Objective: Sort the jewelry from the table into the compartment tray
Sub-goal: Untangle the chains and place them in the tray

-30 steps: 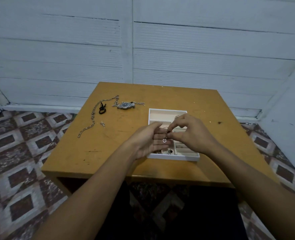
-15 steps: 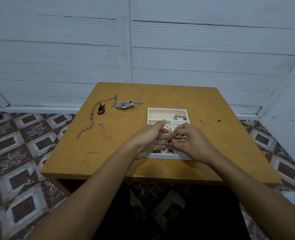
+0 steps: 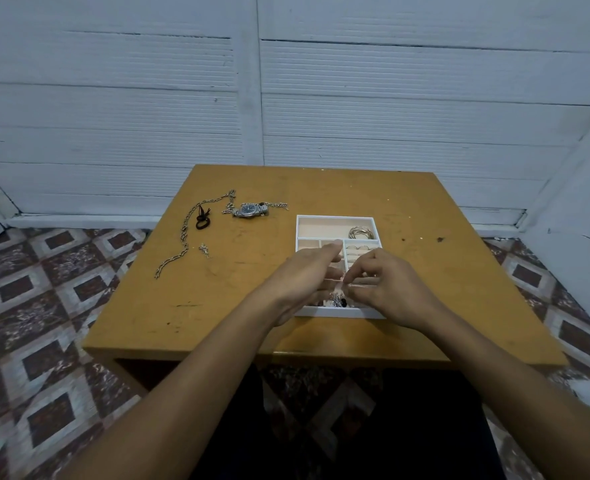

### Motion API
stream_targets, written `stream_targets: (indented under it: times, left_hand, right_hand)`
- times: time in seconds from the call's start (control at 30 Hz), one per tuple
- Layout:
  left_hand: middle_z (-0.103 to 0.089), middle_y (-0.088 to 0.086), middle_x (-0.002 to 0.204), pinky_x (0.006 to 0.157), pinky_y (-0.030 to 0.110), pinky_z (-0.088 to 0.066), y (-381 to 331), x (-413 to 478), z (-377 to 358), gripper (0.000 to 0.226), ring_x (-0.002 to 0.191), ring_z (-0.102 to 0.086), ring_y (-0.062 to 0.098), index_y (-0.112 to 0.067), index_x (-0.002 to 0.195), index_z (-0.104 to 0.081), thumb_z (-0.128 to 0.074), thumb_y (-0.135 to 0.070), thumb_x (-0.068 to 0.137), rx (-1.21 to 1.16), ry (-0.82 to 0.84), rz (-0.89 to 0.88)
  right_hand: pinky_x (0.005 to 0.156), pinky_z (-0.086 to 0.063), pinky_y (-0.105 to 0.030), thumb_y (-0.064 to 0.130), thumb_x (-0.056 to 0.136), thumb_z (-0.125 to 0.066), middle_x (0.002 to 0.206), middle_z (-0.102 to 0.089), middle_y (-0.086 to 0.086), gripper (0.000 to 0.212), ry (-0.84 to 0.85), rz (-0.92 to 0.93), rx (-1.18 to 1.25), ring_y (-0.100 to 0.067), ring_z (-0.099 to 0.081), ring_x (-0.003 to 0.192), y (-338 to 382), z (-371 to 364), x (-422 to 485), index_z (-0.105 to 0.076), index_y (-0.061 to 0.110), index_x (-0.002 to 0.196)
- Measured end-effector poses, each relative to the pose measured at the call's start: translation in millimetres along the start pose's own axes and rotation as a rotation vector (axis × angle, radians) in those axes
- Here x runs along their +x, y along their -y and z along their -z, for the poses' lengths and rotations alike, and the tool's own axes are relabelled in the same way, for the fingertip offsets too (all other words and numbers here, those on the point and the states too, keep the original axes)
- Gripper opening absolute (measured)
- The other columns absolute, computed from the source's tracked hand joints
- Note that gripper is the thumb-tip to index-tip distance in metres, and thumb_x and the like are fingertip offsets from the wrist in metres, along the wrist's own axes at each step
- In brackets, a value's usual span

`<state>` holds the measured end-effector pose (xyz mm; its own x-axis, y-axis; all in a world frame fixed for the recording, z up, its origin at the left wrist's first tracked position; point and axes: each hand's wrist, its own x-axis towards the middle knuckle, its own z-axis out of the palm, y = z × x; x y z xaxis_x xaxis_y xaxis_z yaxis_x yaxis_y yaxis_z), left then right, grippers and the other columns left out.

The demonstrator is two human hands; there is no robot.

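head view: both hands hover over the near half of the compartment tray (image 3: 335, 218)
left hand (image 3: 304, 277): fingers straight, holding nothing
right hand (image 3: 387, 289): thumb and forefinger pinch what looks like a fine silver piece (image 3: 346, 285)
relation: near compartment lies straight below the pinch
far left: chain (image 3: 182, 237), watch (image 3: 250, 210)
writing: none readable
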<state>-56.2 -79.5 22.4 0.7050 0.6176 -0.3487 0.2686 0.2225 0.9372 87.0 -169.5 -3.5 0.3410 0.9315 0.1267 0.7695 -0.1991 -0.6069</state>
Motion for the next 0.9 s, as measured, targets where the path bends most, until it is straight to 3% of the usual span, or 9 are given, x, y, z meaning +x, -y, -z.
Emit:
stream_targets:
  times: [0.17,0.27,0.37,0.53,0.63,0.9]
  left_hand:
    - [-0.07,-0.004,0.101,0.093,0.041,-0.053,9.3,-4.8,21.7,0.029,0.098,-0.066,0.014,-0.02,0.109,-0.064,-0.046,-0.039,0.098,0.134,-0.157,-0.211]
    - [-0.069,-0.011,0.098,0.084,0.03,-0.052,23.1,-7.7,47.3,0.021,0.095,-0.063,0.008,-0.025,0.101,-0.068,-0.05,-0.035,0.096,0.381,-0.31,-0.331]
    - [-0.066,-0.011,0.103,0.076,0.019,-0.043,37.2,-11.8,74.8,0.023,0.096,-0.059,0.006,-0.024,0.112,-0.066,-0.052,-0.032,0.096,0.619,-0.427,-0.343]
    - [-0.063,-0.004,0.119,0.091,0.025,-0.044,58.6,-21.9,115.9,0.032,0.106,-0.055,0.008,-0.02,0.124,-0.06,-0.049,-0.031,0.097,0.84,-0.48,-0.321]
    - [-0.055,-0.003,0.134,0.106,0.029,-0.033,75.7,-26.3,137.7,0.038,0.125,-0.044,0.011,-0.021,0.131,-0.055,-0.046,-0.035,0.097,1.017,-0.512,-0.304]
    - [-0.043,0.005,0.147,0.115,0.035,-0.02,94.8,-31.8,156.8,0.043,0.139,-0.029,0.022,-0.018,0.137,-0.051,-0.043,-0.035,0.098,1.142,-0.535,-0.291]
  right_hand:
    - [0.079,-0.051,-0.037,0.024,0.077,-0.077,0.092,-0.064,0.005,0.01,0.087,0.015,0.019,-0.012,-0.06,0.084,9.2,3.9,12.1,-0.069,0.029,0.082]
    - [0.073,-0.051,-0.025,0.023,0.082,-0.072,0.092,-0.069,0.006,0.01,0.181,0.052,0.016,-0.007,-0.063,0.081,24.8,-0.8,24.8,-0.07,0.024,0.091]
    - [0.069,-0.047,-0.016,0.021,0.083,-0.07,0.09,-0.069,0.006,0.013,0.232,0.094,0.015,-0.004,-0.062,0.078,43.9,-14.5,40.9,-0.071,0.022,0.095]
    - [0.068,-0.042,-0.018,0.025,0.086,-0.068,0.088,-0.063,0.01,0.018,0.302,0.193,-0.078,-0.006,-0.056,0.078,79.3,-46.0,72.2,-0.068,0.02,0.103]
    - [0.078,-0.049,-0.028,0.02,0.084,-0.067,0.094,-0.066,0.002,0.018,0.286,0.205,-0.119,-0.014,-0.06,0.085,97.5,-71.6,94.4,-0.068,0.018,0.103]
    - [0.082,-0.05,-0.034,0.025,0.087,-0.06,0.111,-0.062,-0.005,0.026,0.197,0.149,-0.2,-0.024,-0.057,0.101,128.1,-145.0,132.3,-0.061,0.017,0.111]
